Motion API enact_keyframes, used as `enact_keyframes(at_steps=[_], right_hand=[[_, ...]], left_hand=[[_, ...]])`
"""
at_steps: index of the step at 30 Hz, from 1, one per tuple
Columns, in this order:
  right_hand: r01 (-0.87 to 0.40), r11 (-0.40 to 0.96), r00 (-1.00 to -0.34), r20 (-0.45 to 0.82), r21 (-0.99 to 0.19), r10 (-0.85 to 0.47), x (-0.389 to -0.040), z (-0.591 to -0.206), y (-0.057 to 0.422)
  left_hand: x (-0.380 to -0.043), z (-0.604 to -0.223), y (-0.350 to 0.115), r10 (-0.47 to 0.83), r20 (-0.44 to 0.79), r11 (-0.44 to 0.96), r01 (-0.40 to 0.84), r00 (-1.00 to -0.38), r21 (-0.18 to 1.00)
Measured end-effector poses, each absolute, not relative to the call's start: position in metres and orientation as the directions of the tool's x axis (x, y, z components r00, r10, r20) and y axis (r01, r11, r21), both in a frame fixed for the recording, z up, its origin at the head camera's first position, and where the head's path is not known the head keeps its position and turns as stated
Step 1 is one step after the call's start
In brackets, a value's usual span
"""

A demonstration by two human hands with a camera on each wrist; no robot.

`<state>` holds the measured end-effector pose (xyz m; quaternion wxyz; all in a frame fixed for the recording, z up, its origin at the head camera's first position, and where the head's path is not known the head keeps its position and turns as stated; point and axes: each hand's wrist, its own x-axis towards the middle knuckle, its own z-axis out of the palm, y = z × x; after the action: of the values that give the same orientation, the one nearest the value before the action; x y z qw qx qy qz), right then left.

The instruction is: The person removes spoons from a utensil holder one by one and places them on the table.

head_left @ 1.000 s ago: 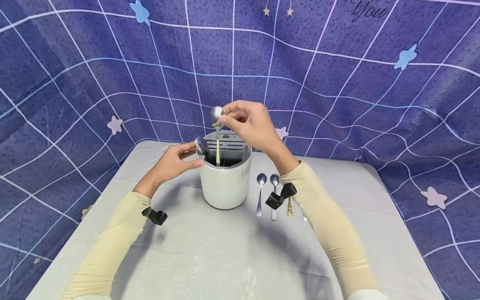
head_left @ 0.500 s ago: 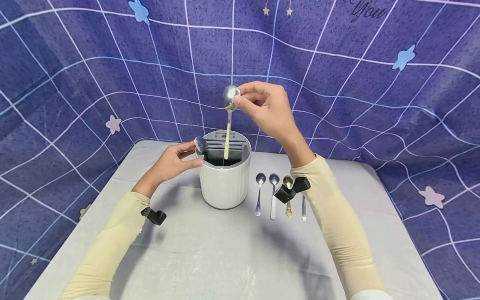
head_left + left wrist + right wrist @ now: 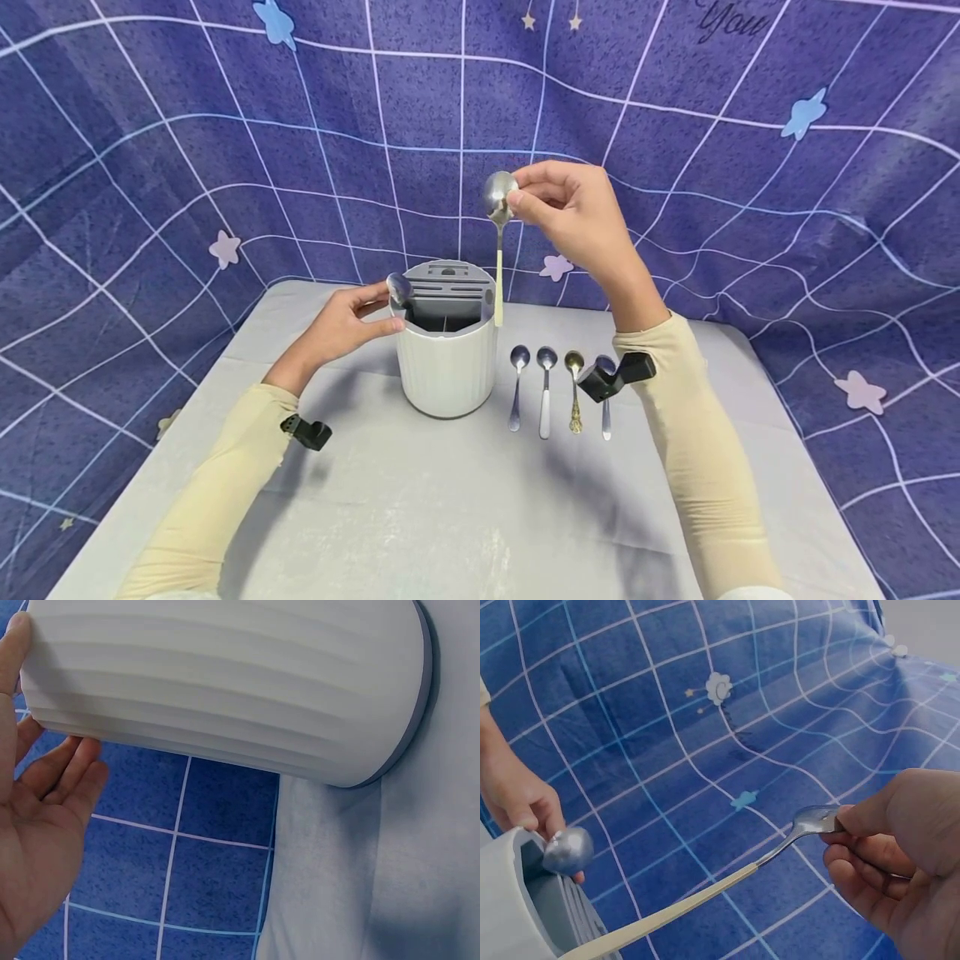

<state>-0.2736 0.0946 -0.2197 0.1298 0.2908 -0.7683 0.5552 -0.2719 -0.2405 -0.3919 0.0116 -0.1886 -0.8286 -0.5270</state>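
Observation:
My right hand (image 3: pixel 573 212) pinches a spoon (image 3: pixel 499 275) by its metal bowl, the cream-coloured handle hanging down. In the head view the handle's end overlaps the right rim of a white ribbed utensil holder (image 3: pixel 447 375). My left hand (image 3: pixel 341 325) holds this holder at its upper left, thumb at the front of the rim and fingers round the side; the left wrist view shows the fingertips (image 3: pixel 94 746) against the wall. Another spoon (image 3: pixel 400 288) stands in the holder, bowl up, beside the left hand. Its handle is hidden inside.
Right of the holder several spoons lie in a row: a plain metal spoon (image 3: pixel 517 387), a white-handled spoon (image 3: pixel 545 408), a gold ornate spoon (image 3: pixel 575 400) and one partly covered by the wrist camera (image 3: pixel 618 375). A purple-blue grid curtain (image 3: pixel 360 100) surrounds the pale cloth-covered table (image 3: pixel 405 508).
My right hand has lifted the cream-handled spoon up out of the holder and moved it right, past the holder's rim. My left hand keeps its place.

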Motion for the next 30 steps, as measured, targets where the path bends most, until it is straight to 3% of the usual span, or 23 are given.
enact_keyframes(at_steps=[21,30], right_hand=[[-0.482,0.299,-0.874,0.432,-0.823,-0.220,-0.289,-0.258,0.149],[-0.377,0.203,-0.925,0.355,-0.904,-0.138,-0.293,-0.278,0.185]], left_hand=[[-0.271,-0.394,-0.240,0.302,0.223,0.380,0.332,-0.927,0.863],[-0.271,-0.394,-0.241,0.301,0.225,0.375,0.332,-0.927,0.866]])
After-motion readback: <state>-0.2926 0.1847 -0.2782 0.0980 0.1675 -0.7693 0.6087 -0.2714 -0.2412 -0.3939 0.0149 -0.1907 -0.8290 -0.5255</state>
